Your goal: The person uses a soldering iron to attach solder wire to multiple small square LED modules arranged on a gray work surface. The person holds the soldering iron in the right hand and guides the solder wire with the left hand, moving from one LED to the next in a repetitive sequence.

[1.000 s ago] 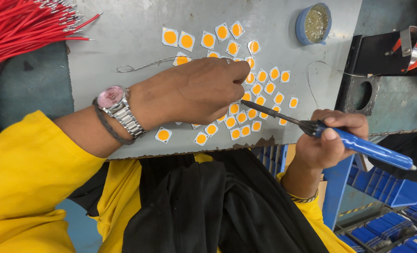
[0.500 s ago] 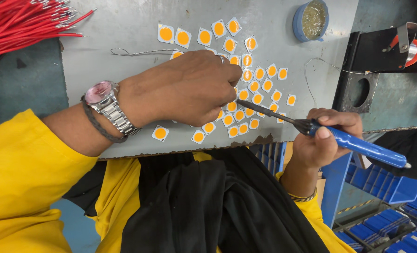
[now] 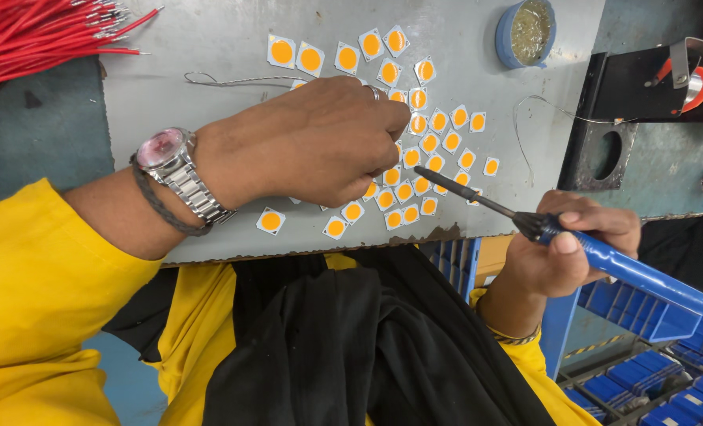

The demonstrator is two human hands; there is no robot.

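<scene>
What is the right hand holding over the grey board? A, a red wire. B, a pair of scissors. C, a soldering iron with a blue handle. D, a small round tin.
C: the right hand grips a blue-handled soldering iron, its dark tip aimed at the small square chips with orange centres lying by the left hand.
</scene>
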